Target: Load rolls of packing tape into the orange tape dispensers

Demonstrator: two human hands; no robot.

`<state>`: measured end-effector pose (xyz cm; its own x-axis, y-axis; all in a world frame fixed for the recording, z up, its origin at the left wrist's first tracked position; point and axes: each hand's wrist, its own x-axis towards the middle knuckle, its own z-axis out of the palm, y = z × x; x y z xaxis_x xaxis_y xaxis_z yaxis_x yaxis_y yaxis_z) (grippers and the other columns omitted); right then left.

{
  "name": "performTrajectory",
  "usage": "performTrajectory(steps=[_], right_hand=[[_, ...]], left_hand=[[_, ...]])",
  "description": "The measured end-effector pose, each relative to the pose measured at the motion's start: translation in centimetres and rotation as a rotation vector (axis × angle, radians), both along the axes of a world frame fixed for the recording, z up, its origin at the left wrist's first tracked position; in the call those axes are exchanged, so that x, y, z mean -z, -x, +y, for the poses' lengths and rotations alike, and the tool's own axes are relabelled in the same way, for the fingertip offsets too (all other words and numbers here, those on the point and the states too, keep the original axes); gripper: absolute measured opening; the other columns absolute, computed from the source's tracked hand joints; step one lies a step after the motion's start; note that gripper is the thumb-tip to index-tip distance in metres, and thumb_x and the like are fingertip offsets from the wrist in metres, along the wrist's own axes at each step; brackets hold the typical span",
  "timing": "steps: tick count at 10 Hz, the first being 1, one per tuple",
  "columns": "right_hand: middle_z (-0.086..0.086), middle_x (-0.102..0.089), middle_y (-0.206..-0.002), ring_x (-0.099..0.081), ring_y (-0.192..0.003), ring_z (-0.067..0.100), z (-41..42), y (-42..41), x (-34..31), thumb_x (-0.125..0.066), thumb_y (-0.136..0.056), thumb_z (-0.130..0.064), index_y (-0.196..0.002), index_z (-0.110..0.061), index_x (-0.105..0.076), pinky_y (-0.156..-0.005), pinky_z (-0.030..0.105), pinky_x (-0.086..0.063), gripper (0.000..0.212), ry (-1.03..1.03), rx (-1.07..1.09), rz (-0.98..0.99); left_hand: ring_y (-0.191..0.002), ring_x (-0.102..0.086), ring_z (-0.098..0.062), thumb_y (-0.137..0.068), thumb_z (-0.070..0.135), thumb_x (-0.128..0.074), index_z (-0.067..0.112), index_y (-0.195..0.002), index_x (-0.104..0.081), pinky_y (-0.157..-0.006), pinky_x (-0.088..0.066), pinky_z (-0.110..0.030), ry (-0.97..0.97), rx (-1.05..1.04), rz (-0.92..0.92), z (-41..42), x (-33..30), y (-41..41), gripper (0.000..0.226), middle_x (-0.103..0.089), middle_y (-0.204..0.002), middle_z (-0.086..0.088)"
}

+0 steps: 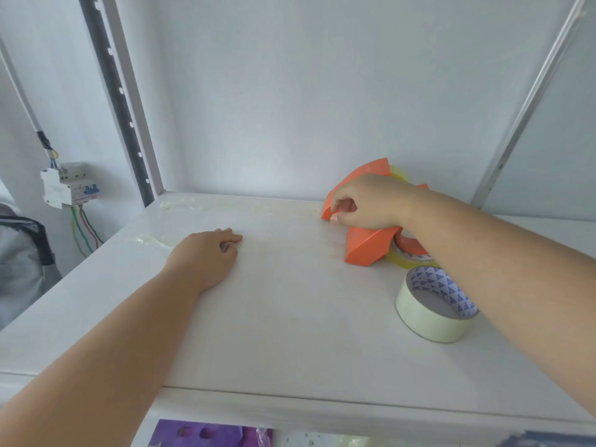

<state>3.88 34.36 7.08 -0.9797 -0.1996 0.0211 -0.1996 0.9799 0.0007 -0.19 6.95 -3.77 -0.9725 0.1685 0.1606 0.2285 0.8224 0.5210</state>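
Observation:
Two orange tape dispensers sit at the right of a white shelf [258, 317]. The far dispenser [364, 175] holds a yellowish roll, and my right hand [371, 201] is closed around its front edge. The near dispenser [367, 246] lies below my wrist with a clear roll [403, 258] on its orange hub. A loose roll of clear packing tape [432, 314], its core printed with blue triangles, lies closer to me under my right forearm. My left hand [206, 256] rests palm down on the shelf, fingers curled, holding nothing.
Strips of old tape [180, 204] stick to the shelf's back left. Metal shelf posts [129, 108] rise at left and right. An electrical breaker box with coloured wires [69, 185] hangs on the wall at left. Purple items [209, 433] show below the shelf.

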Motion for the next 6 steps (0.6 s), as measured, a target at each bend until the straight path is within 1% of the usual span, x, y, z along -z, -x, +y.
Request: performTrajectory(steps=[2, 3, 4, 5, 6], right_hand=[[-0.012, -0.064, -0.086, -0.062, -0.090, 0.013, -0.2, -2.6, -0.1, -0.058, -0.087, -0.035, -0.096, -0.025, -0.067, -0.082, 0.034, -0.051, 0.016, 0.089, 0.003, 0.071], [-0.012, -0.068, -0.088, -0.063, -0.087, 0.011, -1.2, -4.7, 0.3, -0.058, -0.086, -0.037, -0.095, -0.025, -0.068, -0.081, 0.035, -0.051, 0.018, 0.149, -0.018, 0.108], [-0.012, -0.064, -0.080, -0.059, -0.077, 0.010, -3.0, -6.5, 1.2, -0.057, -0.087, -0.039, -0.090, -0.025, -0.066, -0.069, 0.031, -0.048, 0.017, 0.174, -0.009, 0.128], [-0.013, -0.052, -0.063, -0.047, -0.060, 0.002, -4.5, -8.4, 2.0, -0.056, -0.088, -0.040, -0.073, -0.026, -0.056, -0.053, 0.027, -0.034, 0.020, 0.171, 0.032, 0.214], [-0.011, -0.052, -0.057, -0.049, -0.058, 0.005, -4.7, -10.4, 2.6, -0.059, -0.086, -0.038, -0.067, -0.024, -0.054, -0.055, 0.029, -0.039, 0.024, 0.344, 0.120, 0.315]], left_hand=[[-0.138, -0.033, -0.005, -0.093, 0.021, -0.043, 0.029, -0.125, -0.061, -0.110, -0.027, -0.026, -0.037, -0.022, 0.012, 0.0, -0.2, -0.3, 0.038, -0.046, -0.144, 0.014], [-0.128, -0.046, -0.015, -0.092, 0.022, -0.044, 0.027, -0.120, -0.064, -0.102, -0.035, -0.027, -0.034, -0.043, 0.025, -0.1, -0.2, -0.4, 0.035, -0.055, -0.137, 0.009], [-0.110, -0.057, -0.021, -0.090, 0.022, -0.045, 0.024, -0.112, -0.067, -0.088, -0.042, -0.027, -0.058, -0.069, 0.026, -0.1, -0.3, -0.4, 0.031, -0.065, -0.119, 0.002], [-0.104, -0.059, -0.021, -0.090, 0.021, -0.046, 0.022, -0.108, -0.066, -0.084, -0.045, -0.029, -0.106, -0.066, 0.072, -0.3, -0.6, -0.8, 0.027, -0.067, -0.111, 0.004], [-0.096, -0.058, -0.019, -0.091, 0.022, -0.047, 0.020, -0.106, -0.067, -0.081, -0.044, -0.028, -0.190, -0.115, 0.147, -0.8, -2.0, -1.0, 0.025, -0.067, -0.105, 0.004]])
